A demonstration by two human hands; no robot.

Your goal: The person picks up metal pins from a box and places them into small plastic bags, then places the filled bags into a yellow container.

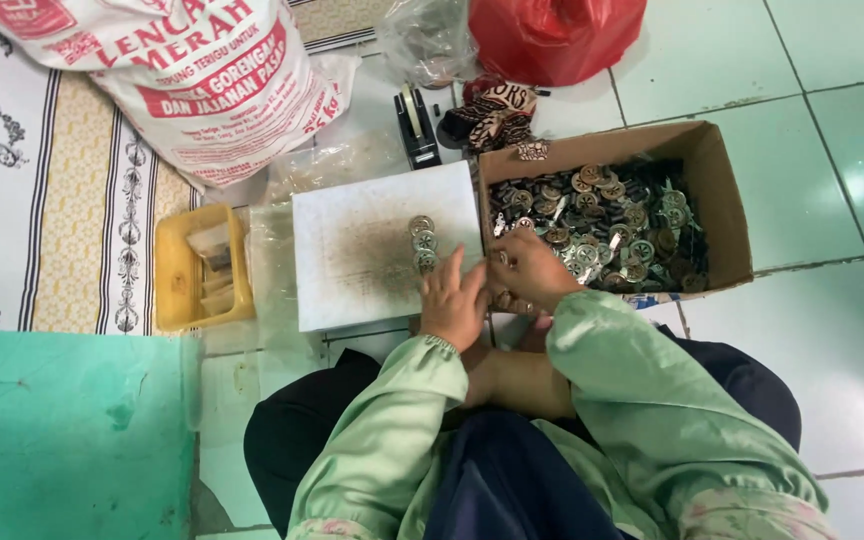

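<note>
Floor tiles (832,190) pale green – hands (492,285) together, grip unclear, by white board (352,250), cardboard box (722,190).

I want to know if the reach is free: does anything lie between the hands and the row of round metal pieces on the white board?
Nothing visible does. The left hand already touches the row of round pieces on the white board; the right hand is beside it at the cardboard box.

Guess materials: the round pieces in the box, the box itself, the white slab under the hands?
Round pieces: likely metal, dull bronze-grey with glints. Box: brown corrugated cardboard, matte, folded flaps. White slab: possibly foam board or plastic, matte, stained brown mid-surface; cannot tell which. Left hand touches a short row of pieces on it.
</note>
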